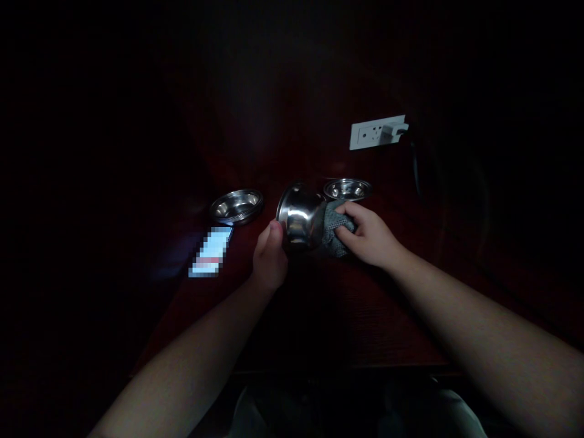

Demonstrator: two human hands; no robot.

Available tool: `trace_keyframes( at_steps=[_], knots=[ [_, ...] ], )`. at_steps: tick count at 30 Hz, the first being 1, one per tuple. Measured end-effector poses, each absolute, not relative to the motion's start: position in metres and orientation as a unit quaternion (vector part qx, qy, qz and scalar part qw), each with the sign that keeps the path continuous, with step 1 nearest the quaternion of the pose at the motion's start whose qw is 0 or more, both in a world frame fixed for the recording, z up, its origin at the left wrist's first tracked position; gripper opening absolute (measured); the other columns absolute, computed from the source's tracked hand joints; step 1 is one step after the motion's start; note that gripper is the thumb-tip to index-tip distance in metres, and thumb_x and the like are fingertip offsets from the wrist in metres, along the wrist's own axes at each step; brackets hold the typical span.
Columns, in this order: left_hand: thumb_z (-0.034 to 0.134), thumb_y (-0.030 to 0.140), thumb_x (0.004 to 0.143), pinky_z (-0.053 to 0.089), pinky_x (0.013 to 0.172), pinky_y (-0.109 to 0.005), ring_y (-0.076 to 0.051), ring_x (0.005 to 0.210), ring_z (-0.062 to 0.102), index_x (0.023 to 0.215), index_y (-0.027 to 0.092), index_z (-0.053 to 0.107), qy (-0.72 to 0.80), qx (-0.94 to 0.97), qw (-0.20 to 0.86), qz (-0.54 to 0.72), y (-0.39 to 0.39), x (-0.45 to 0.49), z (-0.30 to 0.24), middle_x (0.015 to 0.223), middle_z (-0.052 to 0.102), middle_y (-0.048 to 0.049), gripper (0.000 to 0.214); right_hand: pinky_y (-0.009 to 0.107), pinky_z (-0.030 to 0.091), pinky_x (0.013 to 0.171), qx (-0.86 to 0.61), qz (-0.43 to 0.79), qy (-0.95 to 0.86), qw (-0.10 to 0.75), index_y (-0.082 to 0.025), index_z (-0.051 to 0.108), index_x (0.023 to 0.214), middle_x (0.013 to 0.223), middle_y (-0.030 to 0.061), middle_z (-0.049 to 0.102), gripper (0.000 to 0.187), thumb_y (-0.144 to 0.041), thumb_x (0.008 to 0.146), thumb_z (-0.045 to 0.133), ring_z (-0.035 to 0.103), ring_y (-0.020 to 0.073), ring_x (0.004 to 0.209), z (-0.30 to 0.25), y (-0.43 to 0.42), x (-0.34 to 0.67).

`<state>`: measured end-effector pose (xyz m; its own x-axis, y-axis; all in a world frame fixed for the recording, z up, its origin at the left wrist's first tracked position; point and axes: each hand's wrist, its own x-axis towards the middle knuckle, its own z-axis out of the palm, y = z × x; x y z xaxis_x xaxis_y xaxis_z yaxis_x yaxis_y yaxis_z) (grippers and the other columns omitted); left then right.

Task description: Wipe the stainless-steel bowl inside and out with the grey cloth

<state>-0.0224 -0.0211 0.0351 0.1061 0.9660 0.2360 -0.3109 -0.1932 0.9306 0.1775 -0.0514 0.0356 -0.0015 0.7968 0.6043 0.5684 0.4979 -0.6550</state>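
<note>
A shiny stainless steel bowl (301, 216) is tipped on its side above the dark red table, its rim toward the left and its base toward the right. My left hand (271, 255) grips the rim, thumb on the near side; the other fingers are mostly hidden. Bunched in my right hand (369, 234) is a grey checked cloth (335, 230), pressed against the bowl's base end. Behind them, a steel bowl (347, 189) rests on the table at the right, and stacked steel bowls (237, 207) sit at the left.
A lit phone (212, 250) lies near the table's left edge, its screen blurred out. On the back surface is a white wall socket (376, 132) with a plug (396, 129) and a hanging cable (415, 164). The table's front edge (356, 367) runs close to me. Surroundings are very dark.
</note>
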Motion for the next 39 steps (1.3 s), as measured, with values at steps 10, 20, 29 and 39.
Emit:
trace_keyframes(
  at_steps=[10,20,29,39],
  knots=[
    [0.040,0.044,0.099,0.048,0.094,-0.036,-0.024,0.103,0.067,0.099,0.019,0.071,0.261,0.445,0.656,0.550,-0.019,-0.008,0.035,0.097,0.075,-0.0067,0.040,0.027,0.046,0.066,-0.377,0.133,-0.805,0.438,-0.020,0.062,0.084,0.081,0.0013,0.063,0.013,-0.010,0.078,0.058,0.059,0.0147,0.073,0.042,-0.067,0.161],
    [0.048,0.042,0.096,0.043,0.084,-0.029,-0.022,0.090,0.062,0.106,0.017,0.074,0.210,0.714,0.510,0.431,-0.022,-0.024,0.038,0.103,0.073,-0.0079,0.037,0.032,0.050,0.070,-0.364,0.056,-0.771,0.520,-0.021,0.065,0.089,0.081,0.0032,0.065,0.009,-0.016,0.084,0.059,0.061,0.0174,0.075,0.047,-0.070,0.160],
    [0.041,0.061,0.094,0.040,0.064,-0.029,-0.017,0.064,0.054,0.080,0.017,0.070,0.220,0.765,0.445,0.411,-0.017,-0.035,0.037,0.070,0.064,-0.0044,0.054,0.039,0.050,0.084,-0.436,0.010,-0.678,0.592,-0.020,0.073,0.091,0.090,0.0062,0.067,0.016,-0.018,0.086,0.058,0.064,0.0221,0.089,0.046,-0.055,0.178],
    [0.062,0.049,0.087,0.049,0.068,-0.028,-0.015,0.065,0.062,0.072,0.016,0.069,0.399,0.361,0.581,0.611,-0.012,-0.015,0.039,0.072,0.068,-0.0029,0.037,0.032,0.048,0.077,-0.543,0.069,-0.673,0.497,-0.018,0.071,0.091,0.087,0.0047,0.073,0.018,-0.016,0.084,0.055,0.066,0.0201,0.082,0.033,-0.039,0.194]
  ],
)
